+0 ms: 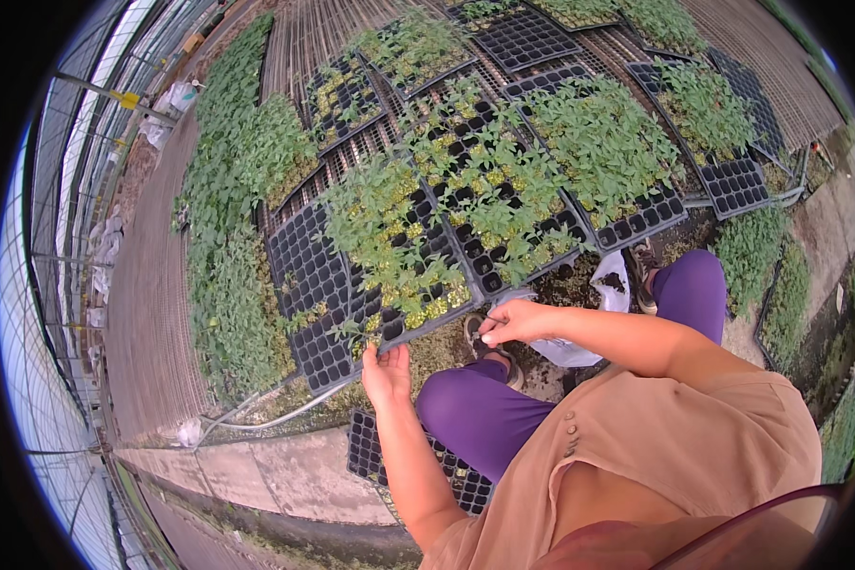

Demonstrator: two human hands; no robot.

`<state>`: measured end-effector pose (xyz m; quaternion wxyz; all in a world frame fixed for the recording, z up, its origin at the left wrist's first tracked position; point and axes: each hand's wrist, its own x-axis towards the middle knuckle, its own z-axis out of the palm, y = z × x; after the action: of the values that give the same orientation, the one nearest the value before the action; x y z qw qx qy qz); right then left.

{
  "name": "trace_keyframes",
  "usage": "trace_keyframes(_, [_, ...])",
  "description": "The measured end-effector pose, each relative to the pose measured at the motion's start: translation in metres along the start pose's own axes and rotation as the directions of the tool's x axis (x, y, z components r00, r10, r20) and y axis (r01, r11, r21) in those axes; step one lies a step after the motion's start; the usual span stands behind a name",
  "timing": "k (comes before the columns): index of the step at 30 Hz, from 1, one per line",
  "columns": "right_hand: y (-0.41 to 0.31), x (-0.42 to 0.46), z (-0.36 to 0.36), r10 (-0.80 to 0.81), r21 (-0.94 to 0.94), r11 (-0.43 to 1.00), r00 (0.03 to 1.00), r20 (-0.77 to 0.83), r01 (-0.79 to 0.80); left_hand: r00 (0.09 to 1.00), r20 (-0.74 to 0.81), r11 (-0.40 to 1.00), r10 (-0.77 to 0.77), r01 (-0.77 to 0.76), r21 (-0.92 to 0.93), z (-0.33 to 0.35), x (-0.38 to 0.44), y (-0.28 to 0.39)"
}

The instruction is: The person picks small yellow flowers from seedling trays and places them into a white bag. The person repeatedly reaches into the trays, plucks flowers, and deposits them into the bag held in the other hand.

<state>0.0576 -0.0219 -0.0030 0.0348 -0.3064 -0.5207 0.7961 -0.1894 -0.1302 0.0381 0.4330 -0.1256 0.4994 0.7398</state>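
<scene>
Black plastic seedling trays with green seedlings lie on a slatted bench before me. My left hand is raised at the near corner of one tray, its fingertips at a small yellow-green seedling; whether it grips the stem cannot be told. My right hand is just off the tray's near edge, to the right of my left hand, thumb and fingers pinched together. Something tiny and dark shows at its fingertips, too small to name. Below my right hand, a white plastic bag hangs between my legs.
A tray with mostly bare cells adjoins at the left. Another tray lies on the concrete walkway beside my left leg. A bent metal pipe runs along the bench's near side. More seedling trays extend right.
</scene>
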Motion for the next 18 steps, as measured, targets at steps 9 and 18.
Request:
trace_keyframes(9, [-0.038,-0.011,0.031,-0.033,0.519,0.841,0.971,-0.236,0.154,0.999,0.040,1.000,-0.017,0.016,0.011,0.001,-0.047,0.010])
trace_keyframes(18, [-0.052,-0.036,0.051,0.019,0.555,0.823,0.970,-0.241,0.122,0.997,0.077,1.000,-0.016,0.017,-0.014,-0.001,-0.070,0.001])
